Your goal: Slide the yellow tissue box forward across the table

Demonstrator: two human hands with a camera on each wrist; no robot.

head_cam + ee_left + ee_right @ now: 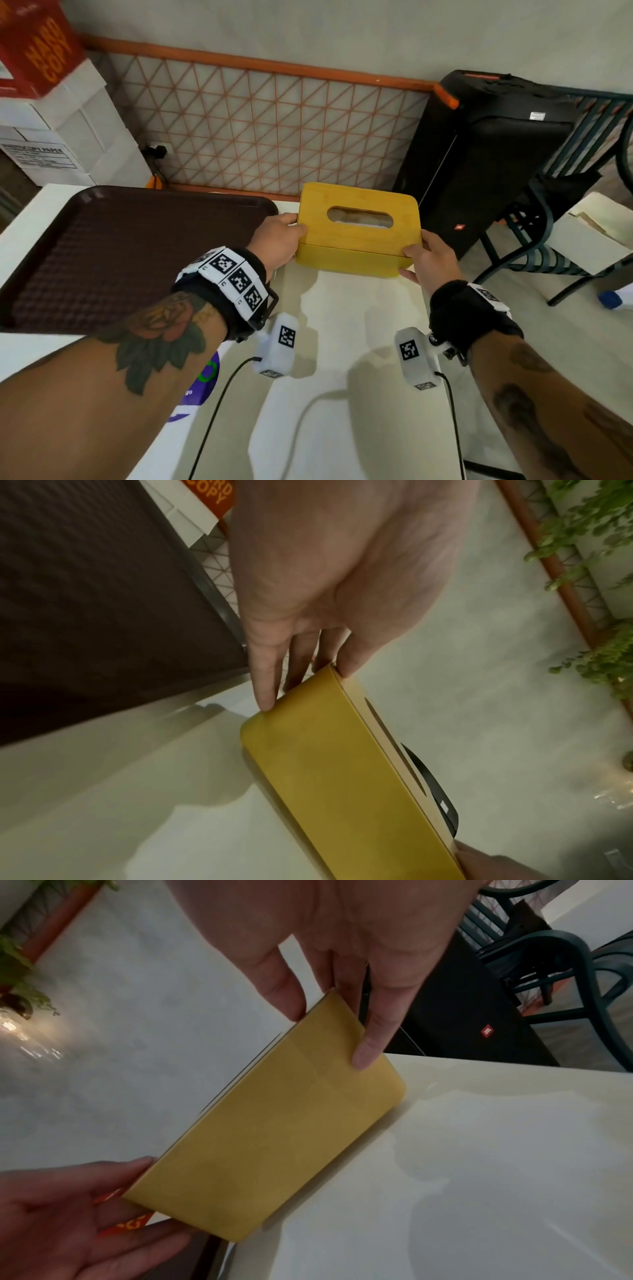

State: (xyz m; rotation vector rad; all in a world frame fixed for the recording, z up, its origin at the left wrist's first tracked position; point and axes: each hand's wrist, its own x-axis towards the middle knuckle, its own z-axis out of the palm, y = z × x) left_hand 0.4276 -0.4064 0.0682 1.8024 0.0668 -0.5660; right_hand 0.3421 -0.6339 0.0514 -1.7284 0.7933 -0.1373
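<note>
The yellow tissue box [356, 236] with an oval slot in its lid rests flat on the white table [342, 325], close to the far edge. My left hand [291, 226] holds its left end, thumb on the lid and fingers down the side; the left wrist view shows the left hand [308, 685] with near-straight fingers against the box [325, 777]. My right hand [414, 257] holds the near right corner. In the right wrist view the right hand [329, 1037] has its thumb and forefinger straddling that corner of the box [274, 1123].
A dark brown tray [120, 257] lies on the table just left of the box. Beyond the far edge stand a lattice panel [274, 130] and a black speaker [479, 154]. A dark chair [548, 240] is on the right, paper cartons [51, 120] at far left.
</note>
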